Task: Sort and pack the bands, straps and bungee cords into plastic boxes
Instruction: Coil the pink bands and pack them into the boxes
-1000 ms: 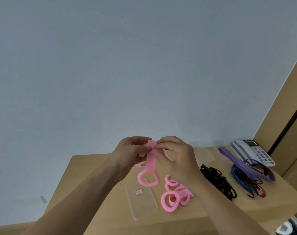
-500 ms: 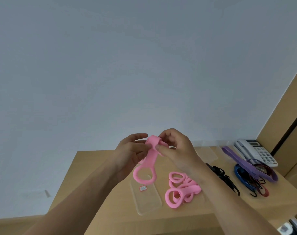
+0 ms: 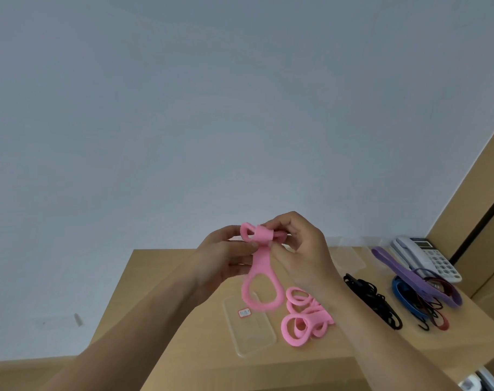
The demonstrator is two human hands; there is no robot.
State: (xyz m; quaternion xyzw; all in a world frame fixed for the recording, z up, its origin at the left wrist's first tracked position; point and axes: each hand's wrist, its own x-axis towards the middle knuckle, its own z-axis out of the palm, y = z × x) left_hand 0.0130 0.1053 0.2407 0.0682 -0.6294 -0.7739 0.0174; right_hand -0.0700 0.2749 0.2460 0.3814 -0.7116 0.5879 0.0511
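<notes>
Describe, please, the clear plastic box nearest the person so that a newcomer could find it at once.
On the wooden table, look just left of the pile of pink bands, below the raised hands. The clear plastic box lies there. Unlike the other clear containers at the table's far edge, it bears a small red-and-white sticker.

Both forearms reach forward and converge, hands raised together. The left hand (image 3: pixel 228 256) pinches the pink strap (image 3: pixel 261 273) just below its fold with thumb and curled fingers; the right hand (image 3: pixel 300 253) pinches the folded top, fingers bent.
</notes>
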